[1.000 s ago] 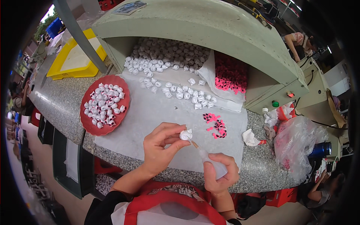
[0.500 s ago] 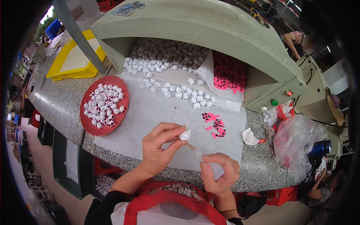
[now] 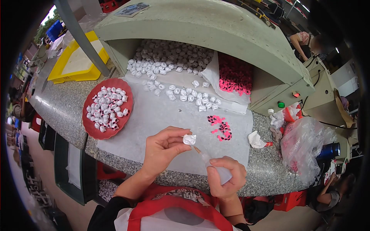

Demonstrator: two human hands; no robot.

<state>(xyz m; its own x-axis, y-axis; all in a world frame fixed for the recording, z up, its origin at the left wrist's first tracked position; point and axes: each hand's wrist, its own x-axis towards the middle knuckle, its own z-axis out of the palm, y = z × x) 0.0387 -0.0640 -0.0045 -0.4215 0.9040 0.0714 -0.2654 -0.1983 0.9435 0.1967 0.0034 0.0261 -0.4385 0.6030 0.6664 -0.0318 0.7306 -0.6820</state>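
Between its thumb and fingers my left hand [image 3: 163,148] pinches a small white rounded piece [image 3: 189,139] with a moulded surface. My right hand [image 3: 227,175] is wrapped round a pale translucent squeeze bottle [image 3: 221,172]. Its thin brownish nozzle [image 3: 197,149] points up at the white piece, its tip close to the lower right side; whether they touch I cannot tell. Beyond my hands, on white paper [image 3: 154,115], lies a small heap of pink and black parts [image 3: 221,129]. Loose white pieces [image 3: 190,98] are strewn farther back.
A red scalloped plate [image 3: 88,127] of white and pink pieces stands left. Behind is a grey-green cabinet [image 3: 200,29] holding many white pieces and pink parts [image 3: 235,77]. Right are crumpled tissue [image 3: 255,139] and a plastic bag [image 3: 304,146]. A yellow tray [image 3: 58,73] sits far left.
The white piece has been turned in my left fingers so more of its face shows. The bottle's nozzle has shifted slightly relative to it; my right hand stays almost where it was.
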